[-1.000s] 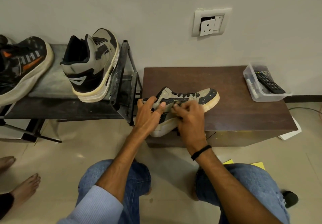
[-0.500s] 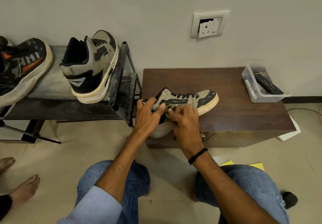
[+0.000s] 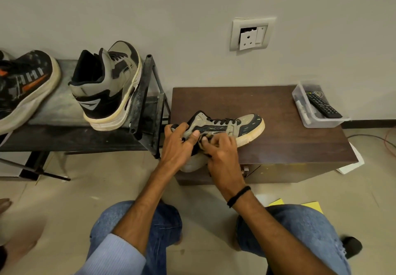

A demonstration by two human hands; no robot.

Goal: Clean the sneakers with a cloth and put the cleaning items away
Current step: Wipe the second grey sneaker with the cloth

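A grey and black sneaker (image 3: 242, 124) lies on its side at the front left of a low brown cabinet (image 3: 278, 144), toe pointing right. My left hand (image 3: 179, 144) grips its heel end. My right hand (image 3: 220, 149) presses a small dark cloth (image 3: 202, 144), mostly hidden under the fingers, against the sneaker's side near the heel. The matching sneaker (image 3: 107, 86) stands heel towards me on a dark shoe rack (image 3: 70, 139) to the left.
A black sneaker with orange marks (image 3: 23, 86) sits at the rack's left end. A clear plastic box (image 3: 317, 114) with a remote control stands on the cabinet's far right corner. Another person's bare feet (image 3: 5, 205) are on the floor at left. Yellow paper (image 3: 308, 205) lies by my right knee.
My right hand has slid with the cloth from the middle of the sneaker's side towards the heel, close to my left thumb. My left hand keeps its grip.
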